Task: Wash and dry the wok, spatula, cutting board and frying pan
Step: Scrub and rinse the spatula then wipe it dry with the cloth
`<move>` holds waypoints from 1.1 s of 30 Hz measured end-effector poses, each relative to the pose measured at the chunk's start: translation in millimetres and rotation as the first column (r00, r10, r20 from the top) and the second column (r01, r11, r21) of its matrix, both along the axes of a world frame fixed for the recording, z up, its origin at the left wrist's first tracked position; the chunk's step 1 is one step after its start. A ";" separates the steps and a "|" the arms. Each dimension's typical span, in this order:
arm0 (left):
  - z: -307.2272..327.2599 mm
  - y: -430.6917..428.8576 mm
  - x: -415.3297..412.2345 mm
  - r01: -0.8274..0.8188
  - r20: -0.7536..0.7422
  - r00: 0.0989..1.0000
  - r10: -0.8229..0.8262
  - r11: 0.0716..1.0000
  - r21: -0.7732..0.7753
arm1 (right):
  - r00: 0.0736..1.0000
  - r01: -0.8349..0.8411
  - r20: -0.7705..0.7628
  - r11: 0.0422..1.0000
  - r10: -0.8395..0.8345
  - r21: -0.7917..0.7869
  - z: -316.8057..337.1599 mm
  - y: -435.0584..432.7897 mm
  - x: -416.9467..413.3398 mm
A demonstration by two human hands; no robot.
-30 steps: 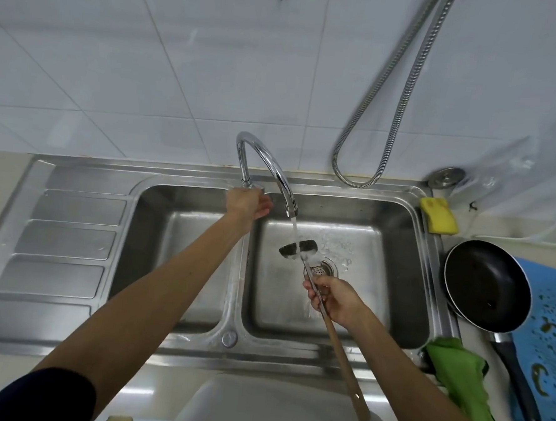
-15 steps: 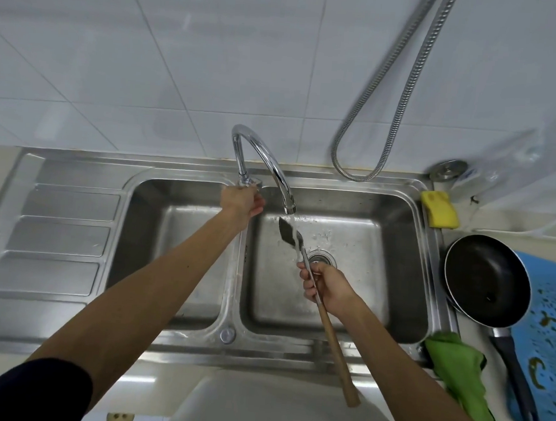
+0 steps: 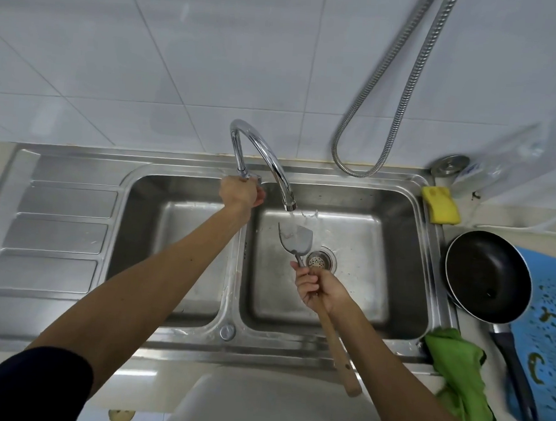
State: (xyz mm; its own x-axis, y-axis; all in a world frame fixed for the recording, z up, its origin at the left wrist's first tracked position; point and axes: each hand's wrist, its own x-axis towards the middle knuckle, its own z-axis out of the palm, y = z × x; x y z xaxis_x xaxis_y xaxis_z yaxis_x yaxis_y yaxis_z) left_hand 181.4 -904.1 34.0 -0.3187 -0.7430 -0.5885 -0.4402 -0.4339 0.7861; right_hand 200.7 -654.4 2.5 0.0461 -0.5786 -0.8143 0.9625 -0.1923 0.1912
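— Where is the spatula?
— Over the right basin of the sink. Its blade is under the tap spout, just behind the drain. The right hand grips its handle, which reaches over the front rim.
— And the left hand?
— It grips the tap's base, behind the divider between the basins.
— What lies right of the sink?
— The frying pan, overlapping the cutting board. A sponge is behind it and a cloth before it. The drainboard lies left.
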 end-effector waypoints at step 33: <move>40.8 226.7 137.2 0.770 0.104 0.615 -0.782 0.624 0.135 | 0.561 0.063 -0.669 0.780 0.488 0.622 30.7 103.2 0.6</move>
